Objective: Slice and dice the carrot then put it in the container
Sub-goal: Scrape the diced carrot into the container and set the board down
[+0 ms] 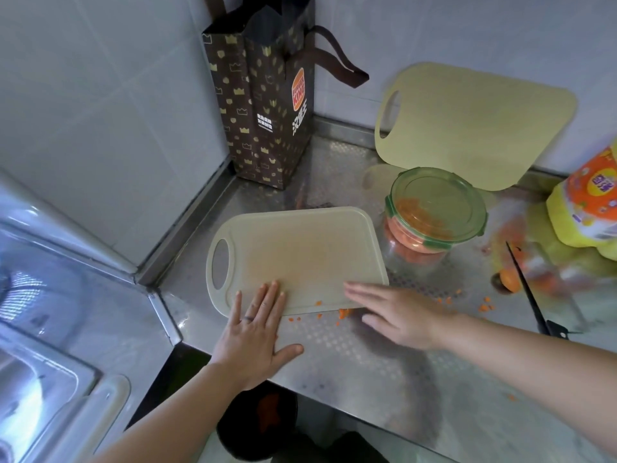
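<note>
A pale cutting board (300, 252) lies on the steel counter, its surface bare. My left hand (257, 329) rests flat on the board's near left corner, fingers straight. Flat as well, my right hand (397, 312) has its fingertips at the board's near right corner. Small diced carrot bits (344, 312) lie scattered along the board's front edge and on the counter. Right of the board stands a glass container (430, 222) with a green lid on it and diced carrot inside. A black knife (527, 289) lies on the counter at the right, next to a carrot end (509, 279).
A dark paper bag (267, 105) stands in the back corner. A second yellow cutting board (474, 125) leans on the wall. A yellow and orange bottle (587, 208) stands at far right. A sink (43, 362) lies left, and a dark bin (257, 419) sits below the counter edge.
</note>
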Motion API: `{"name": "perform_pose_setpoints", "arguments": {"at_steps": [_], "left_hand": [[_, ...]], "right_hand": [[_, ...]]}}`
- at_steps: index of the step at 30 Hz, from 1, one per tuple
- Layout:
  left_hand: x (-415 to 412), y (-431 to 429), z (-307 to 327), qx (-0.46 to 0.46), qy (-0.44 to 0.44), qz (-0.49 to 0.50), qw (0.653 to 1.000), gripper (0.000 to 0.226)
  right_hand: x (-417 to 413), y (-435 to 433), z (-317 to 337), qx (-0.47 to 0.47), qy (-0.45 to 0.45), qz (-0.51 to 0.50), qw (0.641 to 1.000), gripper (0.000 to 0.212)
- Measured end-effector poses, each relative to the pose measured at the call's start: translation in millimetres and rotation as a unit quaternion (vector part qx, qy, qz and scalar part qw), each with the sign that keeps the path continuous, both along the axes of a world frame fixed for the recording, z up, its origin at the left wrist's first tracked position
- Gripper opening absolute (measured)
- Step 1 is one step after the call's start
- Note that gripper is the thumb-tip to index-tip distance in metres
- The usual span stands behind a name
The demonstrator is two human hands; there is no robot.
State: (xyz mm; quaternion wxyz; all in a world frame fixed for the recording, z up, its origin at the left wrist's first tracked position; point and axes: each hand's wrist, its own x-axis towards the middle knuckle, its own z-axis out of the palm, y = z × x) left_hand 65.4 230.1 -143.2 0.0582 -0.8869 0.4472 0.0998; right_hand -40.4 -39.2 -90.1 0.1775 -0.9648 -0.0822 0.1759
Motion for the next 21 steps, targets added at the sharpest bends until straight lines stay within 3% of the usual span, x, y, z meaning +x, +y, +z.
{"name": "perform_pose_setpoints", "arguments": {"at_steps": [4,16,21], "left_hand": [[-20.0,-34.0,4.4,-0.025,0.038,0.023,0.999,0.092],[-70.8,-107.1,15.6,-0.048,0.119,-0.088,0.988,0.084],[-37.9,-69.1,11.3,-0.096,0.082,0.007,0.992,0.077]], "right_hand": [[3.4,-8.0,-4.9,-0.049,0.048,-0.097,0.993,0.055],[9.7,-17.8,0.0,0.013,0.047,-0.134,0.99,0.049],[-12.1,-10.7,-8.6,-0.068,0.018,-0.068,0.995,0.055]]}}
